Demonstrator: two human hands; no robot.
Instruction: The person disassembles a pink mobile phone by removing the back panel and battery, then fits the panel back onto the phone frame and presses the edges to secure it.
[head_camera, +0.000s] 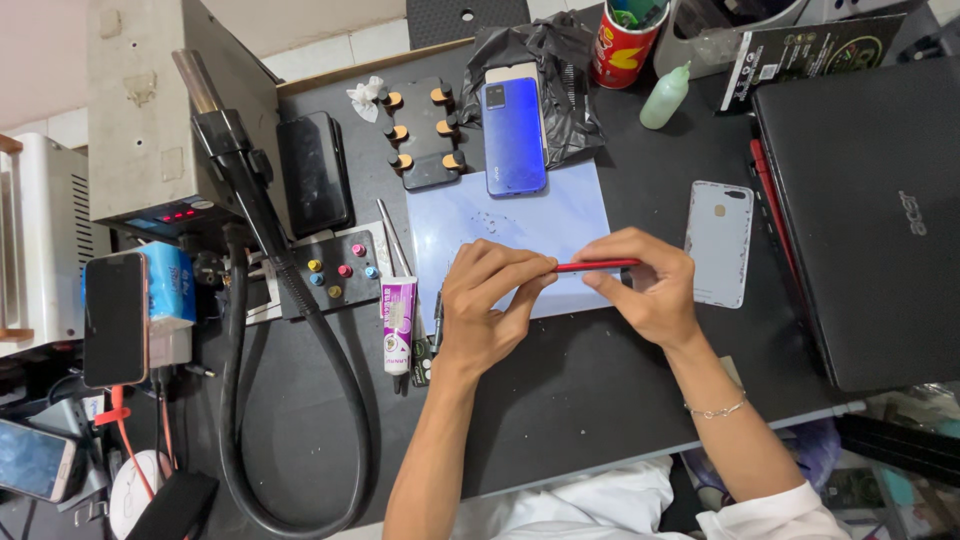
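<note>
Both my hands hold a thin red-edged phone (598, 265) on its edge over a pale blue work mat (520, 215). My left hand (488, 305) pinches the phone's left end with its fingertips. My right hand (645, 285) grips the right end. A blue phone (514, 135) lies face down at the mat's far edge. A grey phone back cover (719, 243) rests to the right of my right hand.
A closed black laptop (870, 210) fills the right side. A black clamp block (425, 130), a tube (398, 325), tweezers (392, 235), a hot-air station (160, 110) with its hose (300, 330), a green bottle (664, 97) and a red cup (625, 42) surround the mat.
</note>
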